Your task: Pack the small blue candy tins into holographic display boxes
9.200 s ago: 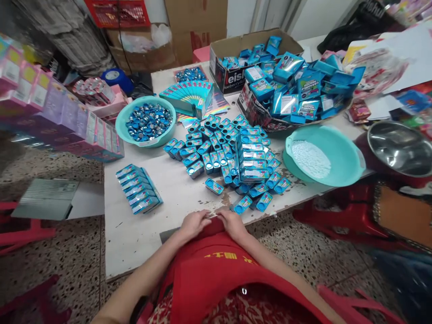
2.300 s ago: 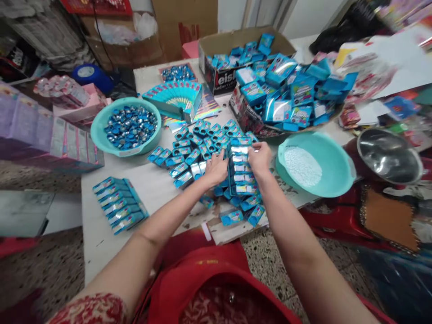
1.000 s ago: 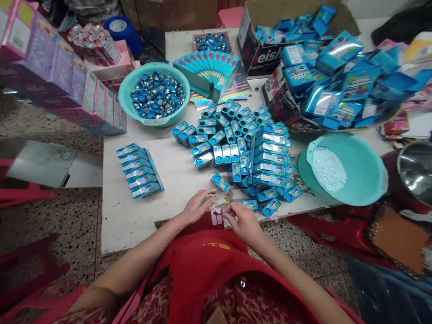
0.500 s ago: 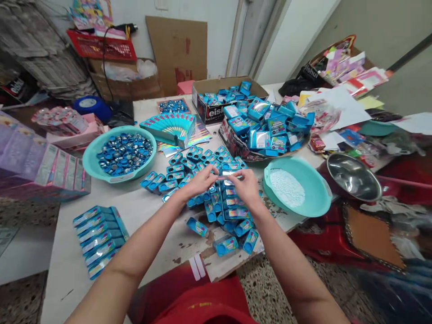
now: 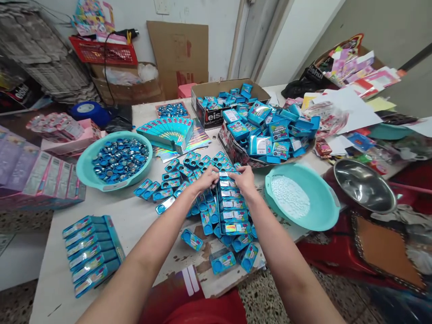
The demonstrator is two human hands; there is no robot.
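My left hand (image 5: 209, 179) is closed, with its fingers curled at the left end of a small blue box (image 5: 225, 174) at the far end of a row. From the other side my right hand (image 5: 245, 180) pinches at this box, its thumb and index finger reaching over it. Below the hands, several blue boxes with colourful labels (image 5: 233, 216) lie stacked in a narrow row. More loose blue boxes (image 5: 191, 239) with round recesses lie around and under it. What my left fingertips press on is hidden.
At left stand a turquoise basin (image 5: 81, 166) of blue-and-silver round pieces and another row of blue boxes (image 5: 92, 252). At right is a turquoise basin (image 5: 320, 198) with white pellets, beside a steel bowl (image 5: 364, 184). Cartons (image 5: 232, 150) heaped with blue packs stand behind.
My hands held a small pinkish strip between their fingertips above the row. Now they are lower, at the row's far end, and the strip is not visible. The view has shifted slightly.
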